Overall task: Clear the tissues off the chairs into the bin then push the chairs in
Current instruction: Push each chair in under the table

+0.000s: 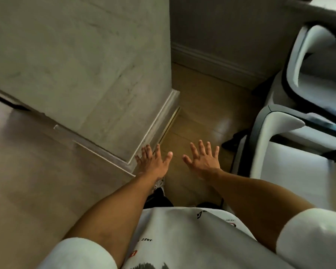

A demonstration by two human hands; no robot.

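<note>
Nearest me, a white printed shirt and two bare forearms reach out over the wooden floor. My left hand and right hand are both spread flat with fingers splayed, holding nothing. To the right, two white chairs with dark trim stand one behind the other; I can see no tissues on the visible seats. Farther left, a pale wall corner with skirting juts forward.
</note>
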